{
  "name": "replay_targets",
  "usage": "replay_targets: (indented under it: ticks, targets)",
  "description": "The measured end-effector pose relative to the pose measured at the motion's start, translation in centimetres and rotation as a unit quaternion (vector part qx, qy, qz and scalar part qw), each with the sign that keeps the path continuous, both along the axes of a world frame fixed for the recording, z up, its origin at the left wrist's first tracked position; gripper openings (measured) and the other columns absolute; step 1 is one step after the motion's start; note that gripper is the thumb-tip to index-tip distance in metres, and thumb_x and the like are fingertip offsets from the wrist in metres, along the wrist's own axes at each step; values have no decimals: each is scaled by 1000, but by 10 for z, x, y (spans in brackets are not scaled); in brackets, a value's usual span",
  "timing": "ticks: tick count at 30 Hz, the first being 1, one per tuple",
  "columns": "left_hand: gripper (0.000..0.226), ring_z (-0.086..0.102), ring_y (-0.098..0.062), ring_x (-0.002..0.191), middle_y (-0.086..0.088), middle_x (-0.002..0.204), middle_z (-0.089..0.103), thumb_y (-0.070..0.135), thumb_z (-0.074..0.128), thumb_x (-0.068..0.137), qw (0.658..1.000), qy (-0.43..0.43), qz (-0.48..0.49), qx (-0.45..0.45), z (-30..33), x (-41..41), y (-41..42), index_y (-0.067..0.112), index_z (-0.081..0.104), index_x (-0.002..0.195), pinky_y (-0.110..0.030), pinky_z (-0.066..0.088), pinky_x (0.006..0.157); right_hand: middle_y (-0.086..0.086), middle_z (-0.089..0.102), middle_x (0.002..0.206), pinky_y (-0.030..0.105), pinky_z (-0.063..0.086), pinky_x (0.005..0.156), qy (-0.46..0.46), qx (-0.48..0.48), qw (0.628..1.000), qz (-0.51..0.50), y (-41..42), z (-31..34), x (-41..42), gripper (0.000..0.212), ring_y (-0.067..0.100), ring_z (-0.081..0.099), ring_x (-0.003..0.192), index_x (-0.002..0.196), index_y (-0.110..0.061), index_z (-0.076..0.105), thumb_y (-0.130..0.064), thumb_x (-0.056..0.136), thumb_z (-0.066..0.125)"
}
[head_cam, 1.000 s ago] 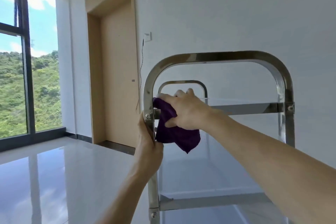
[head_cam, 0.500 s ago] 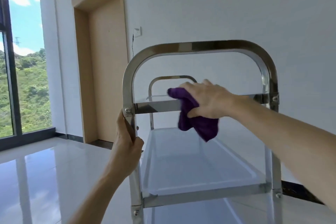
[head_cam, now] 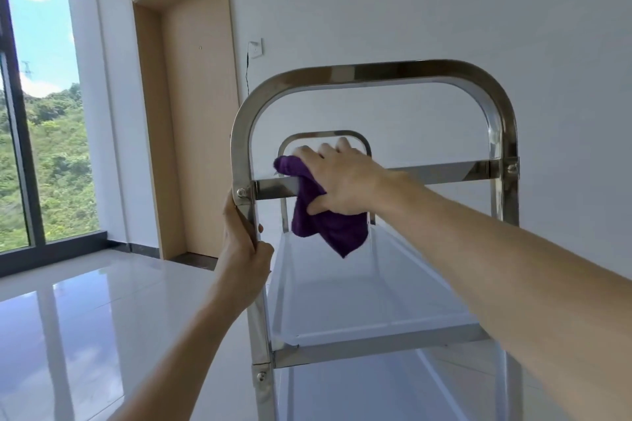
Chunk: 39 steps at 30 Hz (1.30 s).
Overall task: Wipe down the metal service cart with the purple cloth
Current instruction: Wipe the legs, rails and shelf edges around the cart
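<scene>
The metal service cart point(head_cam: 376, 73) stands in front of me with an arched steel handle, a horizontal crossbar point(head_cam: 455, 170) and shiny shelves below. My right hand point(head_cam: 342, 178) grips the purple cloth point(head_cam: 328, 225) and presses it over the left part of the crossbar; the cloth's corner hangs down over the upper shelf. My left hand point(head_cam: 242, 249) holds the cart's left upright post just below the crossbar bolt.
A white wall rises close behind the cart, with a socket plate point(head_cam: 255, 47) and a dangling cable. A wooden door point(head_cam: 201, 113) stands at the left, then a tall window point(head_cam: 37, 113). Glossy white floor point(head_cam: 85, 318) spreads to the left.
My right hand slid the cloth to the right along the crossbar, then back toward the left post. My left hand kept its hold on the post. The view shifted slightly.
</scene>
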State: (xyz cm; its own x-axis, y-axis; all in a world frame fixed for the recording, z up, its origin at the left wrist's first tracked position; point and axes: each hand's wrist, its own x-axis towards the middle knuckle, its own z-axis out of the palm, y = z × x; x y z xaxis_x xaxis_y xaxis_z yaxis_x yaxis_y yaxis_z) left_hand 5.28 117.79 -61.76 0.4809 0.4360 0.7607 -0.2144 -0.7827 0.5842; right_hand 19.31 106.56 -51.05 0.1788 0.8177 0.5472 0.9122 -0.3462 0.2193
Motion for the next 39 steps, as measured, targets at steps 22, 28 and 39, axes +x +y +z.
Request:
replay_targets:
  ticks: [22,28,39]
  targets:
    - [84,43,-23,75,-9,89,40,-19,42,88,999,-7,41,25,-8,-19,18,24,7,151,-17,47,58,8,50,126,47,41,96,-23,168,979,-112,-132,-40,72,73,30,36,113,144,-23,32,-25,85,76]
    - [82,56,-28,77,-12,92,50,-13,49,91,995,19,94,-9,-8,-32,33,27,7,148,-17,47,54,10,52,124,47,49,91,-70,274,958,-57,-143,-75,41,71,32,39,110,140,-15,46,-14,79,81]
    - [75,30,-33,131,-11,136,30,25,65,76,964,-39,250,77,45,-48,-12,35,32,142,-60,26,109,0,59,123,51,39,106,149,483,862,45,-171,-23,22,71,26,53,117,135,-17,43,-31,77,82]
